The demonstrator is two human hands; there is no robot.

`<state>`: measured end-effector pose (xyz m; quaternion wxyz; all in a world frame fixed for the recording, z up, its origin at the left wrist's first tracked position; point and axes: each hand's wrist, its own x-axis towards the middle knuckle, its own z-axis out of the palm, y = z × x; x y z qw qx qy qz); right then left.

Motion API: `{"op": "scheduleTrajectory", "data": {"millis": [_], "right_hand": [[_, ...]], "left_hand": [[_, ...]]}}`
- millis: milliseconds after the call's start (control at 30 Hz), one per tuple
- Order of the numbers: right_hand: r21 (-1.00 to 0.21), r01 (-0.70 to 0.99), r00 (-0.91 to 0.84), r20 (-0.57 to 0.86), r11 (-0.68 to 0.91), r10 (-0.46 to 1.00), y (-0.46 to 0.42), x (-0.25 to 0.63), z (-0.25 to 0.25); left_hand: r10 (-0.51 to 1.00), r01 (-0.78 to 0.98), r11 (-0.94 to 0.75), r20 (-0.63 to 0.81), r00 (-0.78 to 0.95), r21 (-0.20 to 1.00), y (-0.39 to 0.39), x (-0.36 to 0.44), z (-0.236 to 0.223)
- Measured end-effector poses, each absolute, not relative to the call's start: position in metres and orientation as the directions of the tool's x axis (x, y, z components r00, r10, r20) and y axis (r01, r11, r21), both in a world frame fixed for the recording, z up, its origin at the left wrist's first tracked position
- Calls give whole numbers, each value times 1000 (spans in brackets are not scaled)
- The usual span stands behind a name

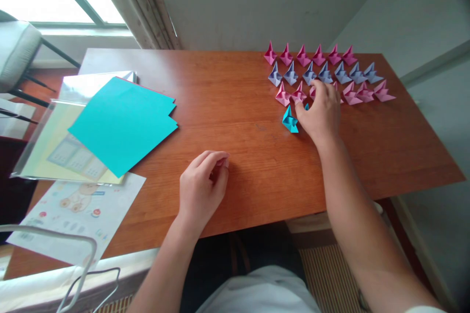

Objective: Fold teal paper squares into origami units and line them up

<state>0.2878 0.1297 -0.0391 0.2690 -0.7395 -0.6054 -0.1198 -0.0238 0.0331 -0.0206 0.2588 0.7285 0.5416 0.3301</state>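
Observation:
My right hand (321, 112) reaches to the lower row at the right of the table, its fingers closed around a small teal folded-paper figure (307, 106); only a tip of it shows between thumb and forefinger. Just left of it stands another teal folded-paper figure (290, 120). Behind the hand is a row of pink figures (298, 93), partly covered by the fingers. Farther back come a row of lavender figures (325, 74) and a row of magenta ones (303, 56). My left hand (205, 181) rests near the table's front edge, fingers curled together with nothing visible in them.
Teal paper sheets (125, 122) lie at the left on a clear plastic packet (36, 151). A white printed sheet (121, 205) with a bear drawing is in front. A pale cable or tube (73, 236) crosses the lower left corner. The wooden table (227, 102) has a wall behind it.

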Motion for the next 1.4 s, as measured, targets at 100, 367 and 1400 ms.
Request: {"op": "scheduleTrajectory", "data": {"millis": [100,367,1400], "right_hand": [[-255,959,242,495,-127,835,130,288,-40],[-266,956,245,479,-126,843,130,290,-41],[-670,732,490,644,124,588,97,293,-16]], "left_hand": [[960,621,-281,202,195,732,33,-24,-21],[960,627,-279,204,191,728,33,-24,-21],[962,631,-272,190,197,726,33,-24,-19]]}}
